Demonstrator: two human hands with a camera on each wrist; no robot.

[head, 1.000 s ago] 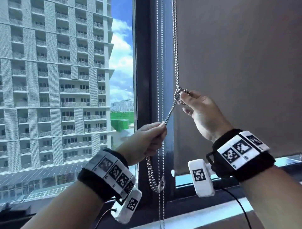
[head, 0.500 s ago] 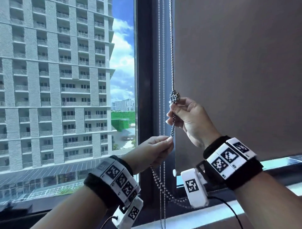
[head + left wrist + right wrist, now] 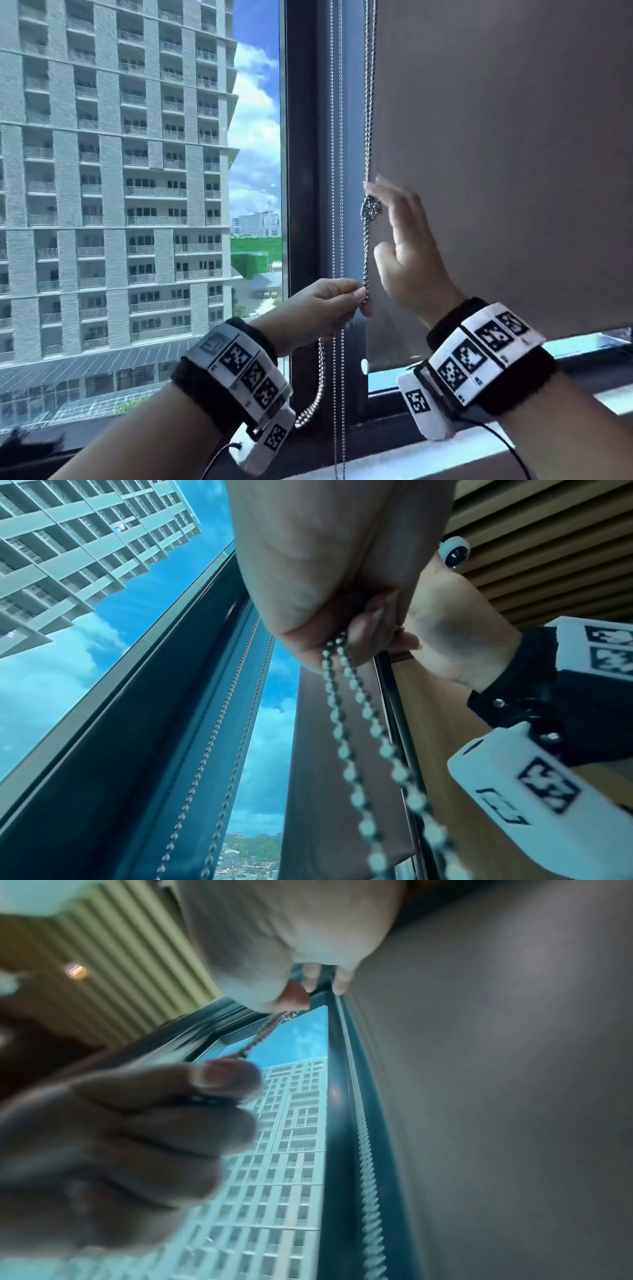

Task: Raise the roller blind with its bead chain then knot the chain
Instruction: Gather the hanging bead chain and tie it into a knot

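Knot (image 3: 370, 211) is sitting formed in bead chain (image 3: 366, 260); chain is being pinched by left hand (image 3: 325, 308); right hand (image 3: 407, 253) is held open-fingered beside the knot; roller blind (image 3: 496, 171) is barely raised.

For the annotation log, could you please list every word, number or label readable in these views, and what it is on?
No readable text.
Wristbands: black-and-white square code markers only; tiny print beside them is too small to read.
Wrist camera housing: a code marker and a bracket symbol, no letters.

Silvery bead chain (image 3: 367, 113), seemingly grey-brown roller blind (image 3: 496, 154).
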